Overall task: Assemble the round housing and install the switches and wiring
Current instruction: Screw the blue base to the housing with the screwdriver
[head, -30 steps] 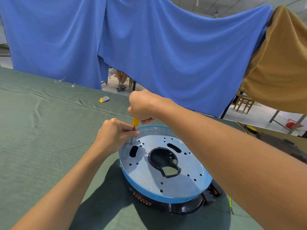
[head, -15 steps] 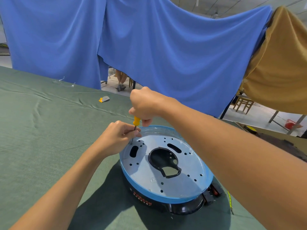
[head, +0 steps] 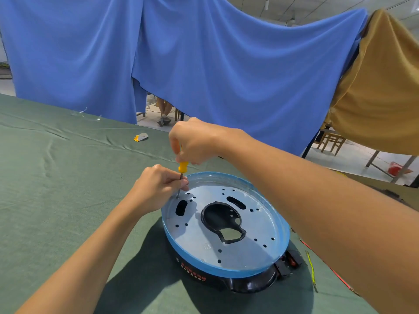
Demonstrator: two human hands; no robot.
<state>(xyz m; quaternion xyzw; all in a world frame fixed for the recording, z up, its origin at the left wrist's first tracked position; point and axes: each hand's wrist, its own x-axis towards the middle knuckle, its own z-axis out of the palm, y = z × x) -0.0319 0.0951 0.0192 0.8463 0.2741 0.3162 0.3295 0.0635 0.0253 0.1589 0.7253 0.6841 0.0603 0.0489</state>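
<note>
Round housing (head: 226, 241), lower centre of frame: black base, blue-rimmed metal plate, on green cloth (head: 56, 189). Screwdriver (head: 182, 171), yellow handle, upright, tip at the plate's upper-left edge. Right hand (head: 195, 141): fingers curled round the handle. Left hand (head: 156, 189): fingertips pinching the shaft. Black switches (head: 290, 264) at housing's lower right.
</note>
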